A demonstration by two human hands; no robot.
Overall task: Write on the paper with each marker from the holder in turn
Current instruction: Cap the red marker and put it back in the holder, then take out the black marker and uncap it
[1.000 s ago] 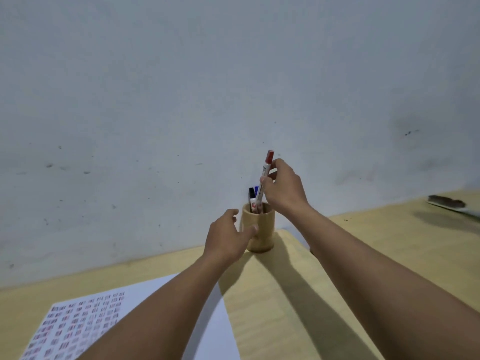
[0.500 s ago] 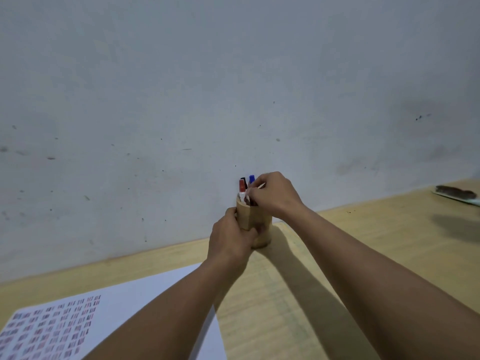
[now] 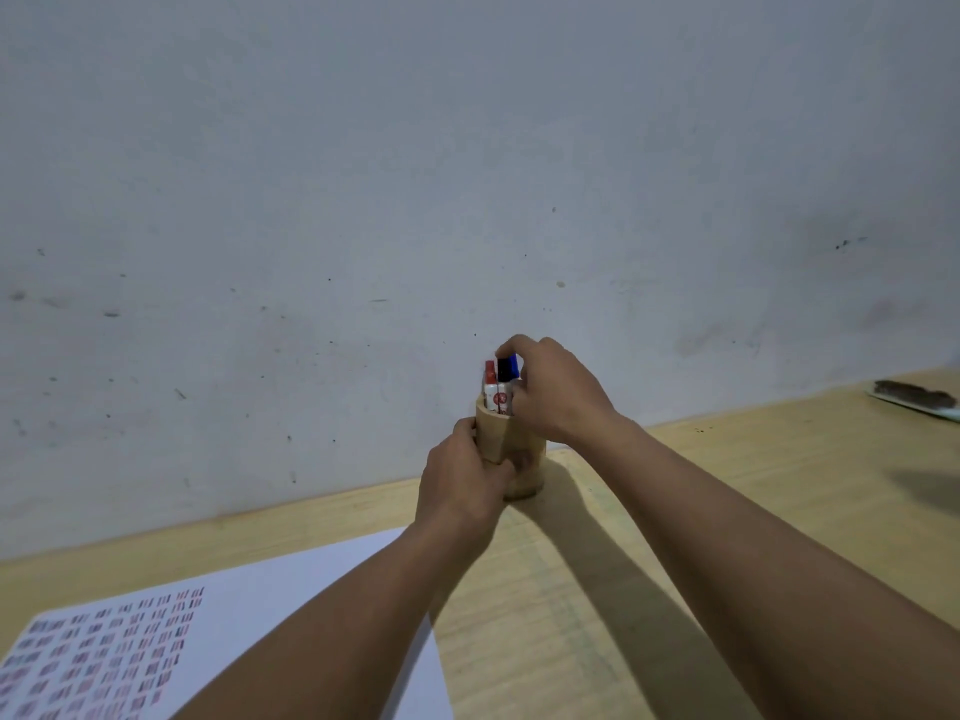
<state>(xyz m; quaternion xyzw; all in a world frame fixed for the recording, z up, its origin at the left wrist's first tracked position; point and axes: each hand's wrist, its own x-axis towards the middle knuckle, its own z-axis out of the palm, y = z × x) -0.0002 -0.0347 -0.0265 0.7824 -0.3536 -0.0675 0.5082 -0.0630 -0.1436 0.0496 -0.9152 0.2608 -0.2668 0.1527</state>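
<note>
A round wooden holder [image 3: 506, 433] stands on the table near the wall. Three markers stick up out of it: a red-capped one [image 3: 489, 381], a black-capped one [image 3: 503, 379] and a blue-capped one [image 3: 514, 367]. My left hand [image 3: 462, 485] is wrapped around the holder's left side. My right hand [image 3: 556, 389] sits over the holder's top right, its fingers pinching the blue-capped marker. A white paper [image 3: 291, 589] with rows of small red and dark marks lies at the lower left, partly under my left forearm.
A grey scuffed wall [image 3: 467, 174] rises right behind the holder. The light wooden table [image 3: 753, 485] stretches to the right. A flat pale item with a dark patch [image 3: 917, 400] lies at the far right edge.
My right hand lowered the red-capped marker into the holder and let it go, then moved to the blue-capped one. My left hand closed around the holder.
</note>
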